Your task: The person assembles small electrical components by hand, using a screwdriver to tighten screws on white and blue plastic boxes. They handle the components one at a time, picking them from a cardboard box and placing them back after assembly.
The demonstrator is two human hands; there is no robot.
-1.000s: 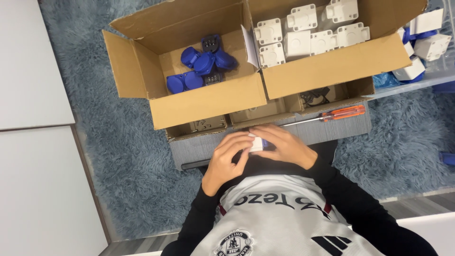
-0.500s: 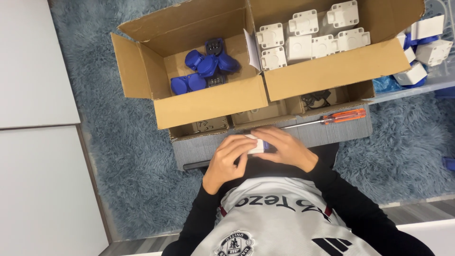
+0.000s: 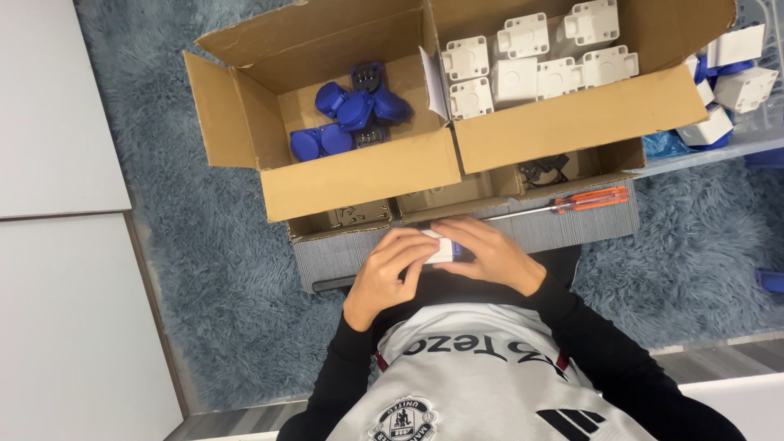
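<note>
My left hand (image 3: 385,276) and my right hand (image 3: 492,257) meet in front of my chest, both closed around a small white plastic block (image 3: 442,247) with a bit of blue at its right side. My fingers cover most of the block. My hands hover over the near edge of a grey ribbed board (image 3: 339,255). Just beyond my right hand, a screwdriver with an orange handle (image 3: 590,198) lies on that board.
Behind the board, an open cardboard box (image 3: 237,122) holds several blue round caps (image 3: 353,114). Another box (image 3: 563,122) holds several white housings (image 3: 531,69). Low cardboard trays (image 3: 433,196) sit below them. A clear bin (image 3: 727,98) of white and blue parts stands right, on blue shaggy carpet (image 3: 212,269).
The view has shifted slightly, so the boxes sit a little further right. My hands stay together on the white block with only small finger movements.
</note>
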